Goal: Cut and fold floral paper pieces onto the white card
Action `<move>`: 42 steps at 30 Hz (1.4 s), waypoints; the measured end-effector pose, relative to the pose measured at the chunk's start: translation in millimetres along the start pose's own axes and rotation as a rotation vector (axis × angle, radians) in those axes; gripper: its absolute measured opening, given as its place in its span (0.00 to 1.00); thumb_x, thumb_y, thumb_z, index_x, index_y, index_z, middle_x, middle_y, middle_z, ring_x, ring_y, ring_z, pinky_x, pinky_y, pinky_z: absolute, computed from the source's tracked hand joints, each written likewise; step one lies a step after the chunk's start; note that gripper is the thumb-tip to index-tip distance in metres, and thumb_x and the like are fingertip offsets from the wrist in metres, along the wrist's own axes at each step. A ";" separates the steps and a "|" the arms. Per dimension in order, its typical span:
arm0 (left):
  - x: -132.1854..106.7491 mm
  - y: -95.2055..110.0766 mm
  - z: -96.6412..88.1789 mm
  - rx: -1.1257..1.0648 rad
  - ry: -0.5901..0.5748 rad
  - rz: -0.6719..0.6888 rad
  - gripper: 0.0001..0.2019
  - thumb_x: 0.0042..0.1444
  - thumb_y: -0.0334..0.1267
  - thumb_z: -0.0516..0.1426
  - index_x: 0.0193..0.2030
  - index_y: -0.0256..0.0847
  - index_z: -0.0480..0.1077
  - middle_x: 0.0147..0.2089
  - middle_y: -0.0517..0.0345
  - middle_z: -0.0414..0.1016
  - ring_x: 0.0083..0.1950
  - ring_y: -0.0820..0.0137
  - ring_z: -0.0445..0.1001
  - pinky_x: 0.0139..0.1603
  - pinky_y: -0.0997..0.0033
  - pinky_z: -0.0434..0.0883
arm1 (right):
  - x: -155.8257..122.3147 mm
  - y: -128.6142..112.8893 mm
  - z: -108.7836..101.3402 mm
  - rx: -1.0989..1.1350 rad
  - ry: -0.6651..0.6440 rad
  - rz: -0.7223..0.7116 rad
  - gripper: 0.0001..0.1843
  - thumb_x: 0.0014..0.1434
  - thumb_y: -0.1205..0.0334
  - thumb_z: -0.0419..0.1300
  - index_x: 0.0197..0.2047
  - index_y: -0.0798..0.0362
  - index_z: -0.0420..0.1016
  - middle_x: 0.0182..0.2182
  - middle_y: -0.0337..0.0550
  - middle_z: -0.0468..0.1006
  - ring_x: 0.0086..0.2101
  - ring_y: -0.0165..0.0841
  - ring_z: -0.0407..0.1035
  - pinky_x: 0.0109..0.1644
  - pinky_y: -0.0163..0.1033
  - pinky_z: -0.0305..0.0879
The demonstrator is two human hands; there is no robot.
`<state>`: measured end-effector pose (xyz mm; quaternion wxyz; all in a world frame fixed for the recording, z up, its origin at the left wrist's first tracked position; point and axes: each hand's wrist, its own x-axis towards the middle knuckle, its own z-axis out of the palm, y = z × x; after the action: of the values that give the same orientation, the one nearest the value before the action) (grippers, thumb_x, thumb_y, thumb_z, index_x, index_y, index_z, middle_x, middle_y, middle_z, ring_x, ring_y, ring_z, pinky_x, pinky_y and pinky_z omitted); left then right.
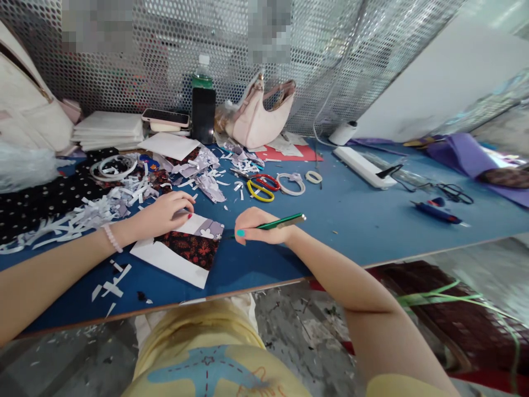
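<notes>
On the blue tabletop lies a white card (177, 263) bearing a dark red floral patch (194, 249) and a lilac strip with white flowers (211, 229). My left hand (167, 212) rests on the card's far left part, thumb apart from the bent fingers, pressing it against the table. Just right of the card, my right hand (260, 226) is closed round a slim green pen-shaped tool (285, 221) with a metallic end. Its thin dark tip points left toward the card's edge; whether it touches the card I cannot tell.
Paper scraps (124, 198) lie behind my left hand. Red-and-yellow scissors (259, 190) and a white tape roll (290, 183) lie beyond my right hand. Farther back stand a stack of white cards (108, 129), a bottle (202, 74) and a pink bag (260, 121). Blue snips (438, 212) lie right.
</notes>
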<state>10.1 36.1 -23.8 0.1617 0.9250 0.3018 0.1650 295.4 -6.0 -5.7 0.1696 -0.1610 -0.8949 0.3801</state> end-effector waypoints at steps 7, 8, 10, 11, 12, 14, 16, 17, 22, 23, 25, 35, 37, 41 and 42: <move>-0.1 -1.9 1.3 -0.010 -0.009 0.025 0.14 0.63 0.40 0.46 0.41 0.40 0.71 0.55 0.46 0.71 0.57 0.61 0.69 0.62 0.55 0.65 | 17.1 6.5 23.8 0.808 0.230 0.094 0.34 0.62 0.33 0.47 0.55 0.54 0.65 0.37 0.45 0.76 0.34 0.32 0.71 0.36 0.37 0.68; 0.0 -2.2 1.0 -0.012 -0.014 0.024 0.14 0.63 0.39 0.45 0.41 0.40 0.71 0.55 0.46 0.70 0.58 0.61 0.69 0.62 0.56 0.65 | 22.9 5.8 29.1 0.924 0.199 0.125 0.34 0.62 0.33 0.46 0.56 0.52 0.64 0.41 0.47 0.76 0.39 0.35 0.73 0.41 0.40 0.69; 0.6 -3.0 0.6 -0.022 -0.019 0.019 0.14 0.62 0.37 0.44 0.42 0.40 0.70 0.55 0.47 0.70 0.58 0.62 0.69 0.63 0.57 0.65 | 33.1 4.6 36.8 1.054 0.196 0.192 0.34 0.63 0.33 0.44 0.57 0.52 0.64 0.51 0.52 0.74 0.51 0.40 0.70 0.55 0.47 0.66; 0.9 -3.4 0.6 -0.030 -0.017 0.013 0.14 0.62 0.36 0.44 0.43 0.40 0.70 0.56 0.47 0.70 0.58 0.62 0.68 0.63 0.57 0.65 | 36.9 4.3 38.7 1.056 0.276 0.209 0.33 0.64 0.34 0.43 0.56 0.52 0.65 0.54 0.52 0.72 0.54 0.39 0.68 0.60 0.48 0.62; 1.4 -3.9 0.9 -0.040 -0.008 0.003 0.14 0.62 0.36 0.45 0.46 0.39 0.70 0.56 0.47 0.70 0.58 0.61 0.68 0.64 0.56 0.65 | 39.5 4.4 39.2 1.024 0.391 0.205 0.30 0.65 0.37 0.43 0.54 0.52 0.67 0.56 0.51 0.71 0.57 0.37 0.65 0.63 0.47 0.58; 2.1 -4.6 2.3 -0.056 0.029 -0.035 0.16 0.61 0.35 0.46 0.52 0.38 0.67 0.57 0.46 0.69 0.60 0.61 0.68 0.64 0.55 0.64 | 41.8 5.3 37.7 0.950 0.550 0.186 0.26 0.66 0.40 0.45 0.52 0.50 0.68 0.59 0.47 0.69 0.60 0.34 0.62 0.67 0.45 0.53; 2.6 -5.3 4.6 -0.077 0.078 -0.088 0.19 0.60 0.34 0.46 0.57 0.37 0.63 0.58 0.44 0.68 0.61 0.60 0.67 0.65 0.54 0.64 | 41.8 7.0 35.4 1.001 0.487 0.201 0.29 0.65 0.37 0.44 0.54 0.49 0.67 0.59 0.47 0.70 0.58 0.38 0.64 0.65 0.50 0.57; 2.6 -5.6 5.8 -0.093 0.101 -0.110 0.19 0.60 0.33 0.46 0.58 0.36 0.62 0.59 0.44 0.68 0.61 0.60 0.67 0.65 0.54 0.64 | 41.6 8.3 34.6 1.040 0.431 0.217 0.31 0.64 0.34 0.43 0.55 0.49 0.67 0.58 0.48 0.70 0.57 0.40 0.66 0.63 0.53 0.59; 1.4 -6.4 10.0 -0.218 0.129 -0.143 0.21 0.59 0.30 0.45 0.60 0.37 0.56 0.60 0.45 0.67 0.62 0.63 0.68 0.66 0.53 0.64 | 40.4 16.4 33.6 0.887 0.620 0.176 0.29 0.63 0.36 0.47 0.51 0.49 0.71 0.59 0.46 0.70 0.60 0.36 0.62 0.66 0.47 0.54; 1.3 -6.1 10.0 -0.229 0.124 -0.143 0.22 0.59 0.30 0.44 0.61 0.37 0.55 0.60 0.45 0.67 0.62 0.63 0.68 0.66 0.53 0.64 | 39.9 17.0 33.6 0.875 0.620 0.149 0.29 0.63 0.35 0.47 0.51 0.48 0.71 0.58 0.45 0.70 0.59 0.37 0.63 0.65 0.47 0.55; 1.3 -5.4 9.2 -0.226 0.113 -0.134 0.22 0.59 0.30 0.44 0.61 0.37 0.54 0.60 0.44 0.68 0.63 0.63 0.68 0.66 0.52 0.64 | 38.8 16.3 34.3 0.935 0.482 0.105 0.33 0.61 0.31 0.45 0.52 0.48 0.70 0.57 0.47 0.72 0.55 0.39 0.68 0.61 0.51 0.60; 0.8 -4.4 9.3 -0.263 0.134 -0.104 0.21 0.59 0.30 0.44 0.59 0.39 0.56 0.60 0.45 0.65 0.62 0.62 0.67 0.65 0.53 0.65 | 42.7 2.5 45.3 0.860 0.373 -0.061 0.27 0.63 0.37 0.50 0.49 0.51 0.72 0.46 0.48 0.78 0.51 0.40 0.71 0.64 0.53 0.56; 0.5 -5.1 9.8 -0.258 0.140 -0.101 0.21 0.59 0.30 0.44 0.60 0.40 0.56 0.60 0.45 0.65 0.61 0.63 0.68 0.64 0.54 0.66 | 44.9 2.2 47.3 0.957 0.243 -0.065 0.26 0.64 0.40 0.49 0.50 0.52 0.70 0.43 0.48 0.80 0.46 0.40 0.74 0.59 0.55 0.61; 0.0 -6.6 10.7 -0.226 0.138 -0.082 0.21 0.59 0.29 0.43 0.60 0.38 0.55 0.59 0.44 0.65 0.61 0.63 0.68 0.63 0.54 0.67 | 46.0 2.5 50.4 0.805 0.388 -0.043 0.31 0.61 0.34 0.51 0.48 0.53 0.72 0.49 0.51 0.77 0.52 0.39 0.69 0.63 0.50 0.57; -0.2 -6.9 10.9 -0.217 0.139 -0.074 0.21 0.59 0.29 0.43 0.60 0.37 0.55 0.59 0.43 0.65 0.61 0.63 0.68 0.63 0.54 0.67 | 45.4 2.3 50.9 0.784 0.387 -0.035 0.33 0.60 0.32 0.50 0.48 0.53 0.72 0.49 0.51 0.77 0.53 0.40 0.69 0.63 0.50 0.57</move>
<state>10.9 39.0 -36.4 0.2456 0.8766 0.3263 0.2545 233.7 -17.5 -32.4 0.3889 -0.1373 -0.6373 0.6509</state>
